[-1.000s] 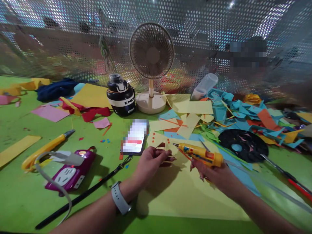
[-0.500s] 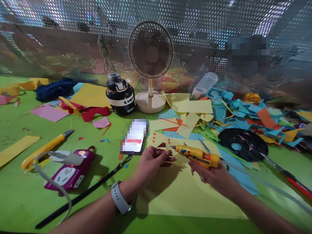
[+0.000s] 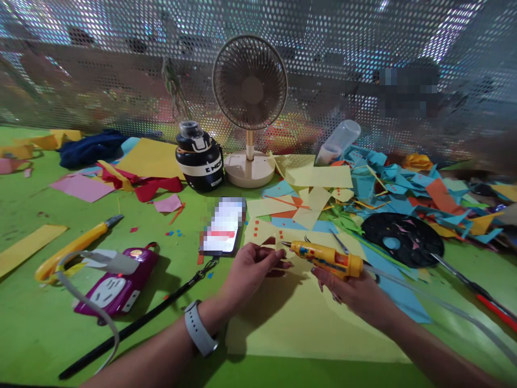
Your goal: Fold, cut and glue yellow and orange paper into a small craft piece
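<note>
My left hand [image 3: 250, 269] pinches a small folded piece of pale yellow paper [image 3: 279, 241] with orange squares on it. The fingers hide part of that piece. A yellow hot glue gun [image 3: 323, 257] lies in the grip of my right hand [image 3: 357, 296]. Its metal nozzle points left and sits right by the paper piece; whether they touch I cannot tell. A translucent stick or cord [image 3: 424, 299] trails from its back end. Under both hands spreads a large pale yellow sheet [image 3: 315, 337]. Scissors [image 3: 338, 241] show partly behind the glue gun.
A phone [image 3: 224, 225] with a black strap lies left of the sheet. Farther left are a purple power adapter [image 3: 121, 285] and a yellow cutter [image 3: 76, 248]. A fan [image 3: 250, 168] and a black bottle [image 3: 201, 161] stand behind. Paper scraps [image 3: 388, 178] and a black disc [image 3: 404, 237] lie right.
Almost nothing differs. The glue gun and my right hand have shifted very slightly left, and both hands keep their holds.
</note>
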A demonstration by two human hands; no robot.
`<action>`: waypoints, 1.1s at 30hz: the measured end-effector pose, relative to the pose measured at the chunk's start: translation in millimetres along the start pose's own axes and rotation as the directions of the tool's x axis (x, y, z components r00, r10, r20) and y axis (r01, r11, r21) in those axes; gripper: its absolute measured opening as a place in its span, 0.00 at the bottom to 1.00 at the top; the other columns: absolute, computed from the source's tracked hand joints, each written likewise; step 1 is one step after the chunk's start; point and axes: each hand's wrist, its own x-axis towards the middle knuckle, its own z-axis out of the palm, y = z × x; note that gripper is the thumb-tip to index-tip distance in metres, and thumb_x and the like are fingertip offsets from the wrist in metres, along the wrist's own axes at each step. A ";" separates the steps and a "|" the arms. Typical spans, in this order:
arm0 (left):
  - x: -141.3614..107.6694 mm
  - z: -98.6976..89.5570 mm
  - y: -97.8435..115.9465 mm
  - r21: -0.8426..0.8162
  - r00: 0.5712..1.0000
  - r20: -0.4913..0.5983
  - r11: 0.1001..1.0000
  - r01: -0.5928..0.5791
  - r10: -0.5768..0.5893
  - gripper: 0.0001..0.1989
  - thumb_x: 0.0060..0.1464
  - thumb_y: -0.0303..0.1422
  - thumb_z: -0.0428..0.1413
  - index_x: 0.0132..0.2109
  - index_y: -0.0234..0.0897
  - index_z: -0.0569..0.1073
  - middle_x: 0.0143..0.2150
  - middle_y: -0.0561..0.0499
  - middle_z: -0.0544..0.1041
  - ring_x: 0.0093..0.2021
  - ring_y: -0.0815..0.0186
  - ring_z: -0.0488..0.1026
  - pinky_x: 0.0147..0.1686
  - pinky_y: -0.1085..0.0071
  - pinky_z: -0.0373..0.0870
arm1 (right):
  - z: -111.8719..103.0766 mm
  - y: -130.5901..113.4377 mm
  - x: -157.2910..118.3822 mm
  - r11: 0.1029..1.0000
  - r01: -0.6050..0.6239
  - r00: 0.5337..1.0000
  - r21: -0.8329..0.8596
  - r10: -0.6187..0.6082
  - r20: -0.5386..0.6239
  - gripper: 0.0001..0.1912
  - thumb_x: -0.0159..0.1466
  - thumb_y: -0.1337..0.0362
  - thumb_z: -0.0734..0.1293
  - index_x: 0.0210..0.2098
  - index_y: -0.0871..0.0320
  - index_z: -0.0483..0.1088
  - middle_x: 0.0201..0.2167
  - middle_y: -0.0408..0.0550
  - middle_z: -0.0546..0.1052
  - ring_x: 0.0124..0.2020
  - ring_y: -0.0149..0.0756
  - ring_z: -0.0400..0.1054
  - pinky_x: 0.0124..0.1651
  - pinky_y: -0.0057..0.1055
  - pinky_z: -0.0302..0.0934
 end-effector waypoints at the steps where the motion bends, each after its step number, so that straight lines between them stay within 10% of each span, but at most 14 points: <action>1: 0.0 0.0 0.2 -0.003 1.000 0.000 1.000 -0.002 0.002 0.10 0.50 0.27 0.63 0.38 0.35 0.70 0.28 0.48 0.80 0.28 0.64 0.79 0.29 0.71 0.75 | 0.0 -0.3 -0.2 1.000 -0.006 1.000 -0.005 0.006 -0.002 0.23 0.54 0.41 0.66 0.24 0.57 0.69 0.17 0.40 0.65 0.18 0.27 0.57 0.18 0.24 0.55; 33: 0.4 -0.2 0.9 0.020 1.000 0.025 1.000 -0.010 0.009 0.07 0.48 0.29 0.65 0.30 0.32 0.74 0.26 0.46 0.80 0.27 0.66 0.78 0.30 0.73 0.75 | 2.3 1.7 0.9 0.997 -0.025 1.000 0.070 0.025 -0.010 0.23 0.53 0.44 0.67 0.34 0.58 0.73 0.17 0.38 0.63 0.17 0.27 0.54 0.18 0.25 0.55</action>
